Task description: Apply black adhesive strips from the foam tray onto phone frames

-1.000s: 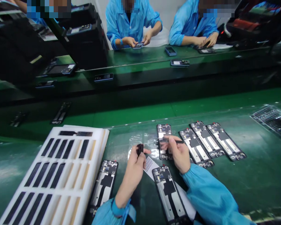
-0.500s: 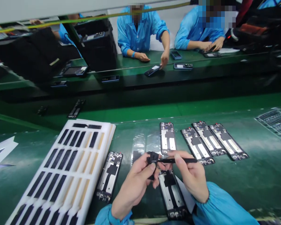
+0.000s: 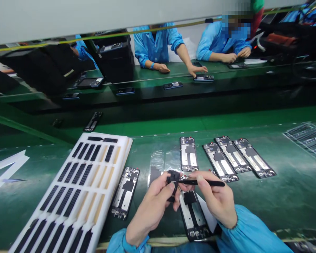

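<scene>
My left hand (image 3: pixel 158 200) pinches a small folded black flex strip (image 3: pixel 173 176) between thumb and fingers. My right hand (image 3: pixel 217 196) grips black tweezers (image 3: pixel 210 183), held nearly level with their tips at the strip. Below both hands lies an opened phone body (image 3: pixel 195 218), its silver inside showing; its top end is partly hidden by my fingers. Another phone body (image 3: pixel 126 193) rests left of my left hand. A further phone body (image 3: pixel 189 154) lies just beyond my hands.
A white foam tray (image 3: pixel 93 191) with black strips in its slots stands at left. Several phone bodies (image 3: pixel 234 154) lie to the right, near clear plastic sheets (image 3: pixel 305 138). Across the bench, co-workers in blue sleeves handle phones (image 3: pixel 173 85) on a black conveyor belt (image 3: pixel 147 100).
My view has shifted slightly. My hands keep nearly the same pose on the strip and tweezers. Across the bench, a co-worker's hand has moved right, from one phone to another.
</scene>
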`<state>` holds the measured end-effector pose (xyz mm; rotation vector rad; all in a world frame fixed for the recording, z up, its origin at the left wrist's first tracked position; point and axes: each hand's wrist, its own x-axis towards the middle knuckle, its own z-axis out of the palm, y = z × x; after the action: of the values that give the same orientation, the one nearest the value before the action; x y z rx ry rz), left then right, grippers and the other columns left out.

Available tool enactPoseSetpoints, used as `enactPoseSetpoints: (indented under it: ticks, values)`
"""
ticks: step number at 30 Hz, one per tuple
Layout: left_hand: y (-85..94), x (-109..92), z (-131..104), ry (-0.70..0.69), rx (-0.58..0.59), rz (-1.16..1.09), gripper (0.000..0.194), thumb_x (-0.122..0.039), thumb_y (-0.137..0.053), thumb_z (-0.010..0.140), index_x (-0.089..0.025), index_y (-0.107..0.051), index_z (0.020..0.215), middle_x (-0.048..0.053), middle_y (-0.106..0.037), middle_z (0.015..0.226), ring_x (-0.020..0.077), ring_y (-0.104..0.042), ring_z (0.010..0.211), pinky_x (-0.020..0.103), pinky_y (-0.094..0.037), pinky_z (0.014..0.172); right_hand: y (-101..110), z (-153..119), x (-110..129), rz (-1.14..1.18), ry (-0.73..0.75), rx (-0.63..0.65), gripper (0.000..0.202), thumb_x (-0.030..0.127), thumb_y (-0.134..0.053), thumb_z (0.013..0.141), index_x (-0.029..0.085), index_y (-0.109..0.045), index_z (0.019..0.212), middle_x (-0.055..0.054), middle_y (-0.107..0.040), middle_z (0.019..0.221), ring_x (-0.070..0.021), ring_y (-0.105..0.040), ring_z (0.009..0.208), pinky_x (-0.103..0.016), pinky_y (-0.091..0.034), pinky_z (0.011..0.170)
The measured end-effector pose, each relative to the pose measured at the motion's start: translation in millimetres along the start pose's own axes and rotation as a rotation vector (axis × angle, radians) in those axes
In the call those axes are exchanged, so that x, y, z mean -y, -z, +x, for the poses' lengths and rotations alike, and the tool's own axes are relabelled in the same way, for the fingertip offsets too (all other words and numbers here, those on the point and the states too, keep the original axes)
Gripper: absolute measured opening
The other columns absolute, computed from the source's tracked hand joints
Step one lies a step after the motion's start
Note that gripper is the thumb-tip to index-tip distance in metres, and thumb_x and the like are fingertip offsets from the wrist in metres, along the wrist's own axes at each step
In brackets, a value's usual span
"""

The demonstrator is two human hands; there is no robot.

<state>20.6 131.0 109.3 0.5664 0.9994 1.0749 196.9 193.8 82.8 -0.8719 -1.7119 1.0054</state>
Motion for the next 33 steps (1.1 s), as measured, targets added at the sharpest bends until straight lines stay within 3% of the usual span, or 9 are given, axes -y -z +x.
enactPoseSetpoints:
  ticks: [7,12,14,16,19,22,24,28,33]
  values:
    - [-2.4,2,-6,-0.019,-0.014,0.018,0.019,-0.027,-0.05,0.096,-0.015,-0.064,0.098,0.002,-0.057,0.077,0.0112,-0.048,0.064,0.024,-0.037,0.056,11,-5,13,-0.028,0.015,0.024,0.019,0.027,-0.057,0.099,0.023,-0.075,0.101,-0.006,-0.078,0.093,-0.0204,-0.076,0.084,-0.026,-0.063,0.069]
    - [22.1,12,-14,-0.14,-0.226,0.345,0.029,-0.035,-0.044,0.101,-0.021,-0.057,0.122,0.002,-0.06,0.09,0.0121,-0.051,0.069,0.026,-0.044,0.065,36,19,-9,0.068,-0.194,-0.207,0.027,0.039,-0.053,0.101,0.02,-0.071,0.102,-0.004,-0.075,0.076,-0.0198,-0.074,0.071,-0.033,-0.062,0.069]
    - [34.9,20,-16,-0.163,-0.335,0.561,0.035,-0.037,-0.046,0.101,-0.023,-0.051,0.132,0.005,-0.063,0.104,0.0145,-0.056,0.076,0.029,-0.048,0.072,34,23,-28,0.072,-0.271,-0.127,0.031,0.046,-0.056,0.098,0.019,-0.07,0.099,-0.004,-0.073,0.071,-0.0193,-0.072,0.066,-0.031,-0.061,0.064]
    - [43.8,32,-18,-0.167,-0.391,0.803,0.035,-0.036,-0.044,0.101,-0.022,-0.052,0.132,0.008,-0.065,0.113,0.0194,-0.061,0.091,0.033,-0.05,0.083,23,18,-49,0.065,-0.327,0.042,0.036,0.052,-0.057,0.096,0.018,-0.069,0.095,-0.004,-0.072,0.069,-0.0191,-0.071,0.062,-0.03,-0.059,0.06]
    - [48.0,52,-17,-0.211,-0.351,1.211,0.036,-0.018,-0.035,0.1,-0.02,-0.055,0.13,0.011,-0.065,0.117,0.024,-0.062,0.106,0.039,-0.05,0.093,-1,-1,-75,0.03,-0.369,0.189,0.04,0.054,-0.051,0.098,0.018,-0.069,0.095,-0.005,-0.072,0.069,-0.0191,-0.07,0.063,-0.03,-0.057,0.061]
    - [45.2,68,-12,-0.245,-0.293,1.617,0.06,0.004,-0.035,0.085,-0.019,-0.053,0.138,0.011,-0.059,0.136,0.0257,-0.059,0.117,0.04,-0.051,0.097,-14,-15,-88,-0.015,-0.358,0.223,0.04,0.051,-0.048,0.1,0.018,-0.069,0.095,-0.006,-0.073,0.073,-0.019,-0.069,0.066,-0.031,-0.056,0.066]
    - [41.7,72,-8,-0.22,-0.25,1.822,0.075,0.01,-0.038,0.075,-0.02,-0.049,0.142,0.009,-0.05,0.15,0.0264,-0.059,0.117,0.041,-0.053,0.096,-15,-18,-91,-0.042,-0.344,0.219,0.039,0.049,-0.047,0.101,0.018,-0.069,0.095,-0.005,-0.072,0.074,-0.0187,-0.069,0.066,-0.03,-0.056,0.066]
    - [34.5,68,3,-0.18,-0.154,2.02,0.086,0.012,-0.041,0.068,-0.019,-0.044,0.148,0.007,-0.038,0.16,0.0247,-0.061,0.108,0.039,-0.058,0.087,-6,-15,-91,-0.076,-0.316,0.197,0.036,0.047,-0.046,0.102,0.019,-0.069,0.098,-0.004,-0.071,0.072,-0.0183,-0.067,0.063,-0.031,-0.055,0.065]
    - [31.1,63,15,-0.219,-0.109,2.078,0.082,0.01,-0.043,0.073,-0.016,-0.039,0.151,0.009,-0.032,0.162,0.0259,-0.059,0.108,0.041,-0.059,0.083,0,-9,-89,-0.091,-0.276,0.221,0.032,0.042,-0.048,0.102,0.019,-0.07,0.097,-0.003,-0.071,0.075,-0.0173,-0.067,0.063,-0.03,-0.056,0.066]
